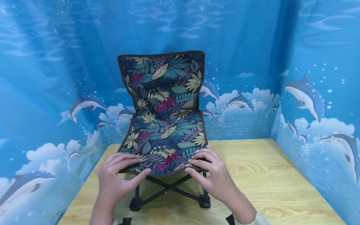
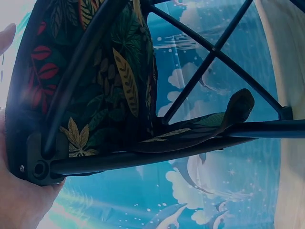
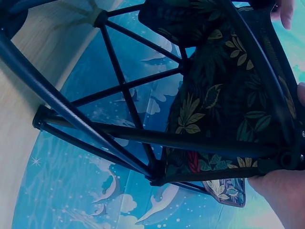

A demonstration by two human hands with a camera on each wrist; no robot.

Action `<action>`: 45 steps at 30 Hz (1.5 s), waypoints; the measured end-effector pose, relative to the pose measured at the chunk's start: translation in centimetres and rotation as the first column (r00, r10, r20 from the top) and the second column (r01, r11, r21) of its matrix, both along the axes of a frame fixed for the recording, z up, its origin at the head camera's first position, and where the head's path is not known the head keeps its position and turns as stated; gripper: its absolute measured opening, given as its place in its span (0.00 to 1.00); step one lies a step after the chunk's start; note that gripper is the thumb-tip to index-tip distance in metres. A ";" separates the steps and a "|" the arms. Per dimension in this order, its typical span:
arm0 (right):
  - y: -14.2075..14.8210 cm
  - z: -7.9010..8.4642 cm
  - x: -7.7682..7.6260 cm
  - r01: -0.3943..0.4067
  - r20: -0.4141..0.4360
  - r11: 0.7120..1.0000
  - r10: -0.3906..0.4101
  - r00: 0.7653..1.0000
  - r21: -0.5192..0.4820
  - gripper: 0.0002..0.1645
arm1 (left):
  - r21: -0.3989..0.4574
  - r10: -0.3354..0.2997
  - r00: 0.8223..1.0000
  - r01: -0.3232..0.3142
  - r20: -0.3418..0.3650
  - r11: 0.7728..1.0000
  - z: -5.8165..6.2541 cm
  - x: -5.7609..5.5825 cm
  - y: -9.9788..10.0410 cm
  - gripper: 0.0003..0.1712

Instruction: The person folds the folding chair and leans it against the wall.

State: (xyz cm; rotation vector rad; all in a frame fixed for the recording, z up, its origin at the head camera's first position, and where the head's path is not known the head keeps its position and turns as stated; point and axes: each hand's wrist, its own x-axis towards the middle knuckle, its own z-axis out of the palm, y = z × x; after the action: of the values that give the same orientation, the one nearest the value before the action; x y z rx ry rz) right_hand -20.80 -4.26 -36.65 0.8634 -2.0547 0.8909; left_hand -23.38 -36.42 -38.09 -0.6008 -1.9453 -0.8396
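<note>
Part-curled, the left hand (image 1: 112, 175) and right hand (image 1: 212, 173) hold the leaf-print folding chair (image 1: 166, 131) by its front seat corners (image 2: 40, 164), the wood-grain tabletop (image 1: 270, 178) beneath its feet (image 1: 205, 202). Matching pressure at both corners should load its crossed legs (image 1: 166, 188) evenly.

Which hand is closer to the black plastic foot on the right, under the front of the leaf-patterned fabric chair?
Right. The right hand is above that black plastic foot, at the right of the patterned seat; the left hand is farther, at its left.
</note>
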 end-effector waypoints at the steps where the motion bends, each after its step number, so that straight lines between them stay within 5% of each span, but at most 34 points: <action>1: 0.0 0.1 0.0 0.004 0.001 1.000 -0.004 1.000 -0.001 0.11 | 0.003 -0.003 1.000 0.003 -0.005 1.000 0.1 0.0 0.1 0.23; 24: -0.3 2.0 -0.1 0.046 -0.043 0.999 -0.047 0.998 -0.029 0.16 | 0.008 -0.041 0.999 0.041 -0.023 0.999 2.1 0.3 2.2 0.25; 45: -0.7 4.2 0.0 0.074 -0.066 0.996 -0.077 0.995 -0.044 0.16 | 0.040 -0.123 0.986 0.128 -0.111 0.991 4.7 0.9 5.1 0.29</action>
State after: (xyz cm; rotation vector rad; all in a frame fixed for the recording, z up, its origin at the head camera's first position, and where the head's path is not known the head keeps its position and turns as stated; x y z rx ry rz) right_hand -20.78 -4.92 -32.45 0.7782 -1.9901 0.8487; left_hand -22.49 -31.34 -33.38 -0.7321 -1.7998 -0.9096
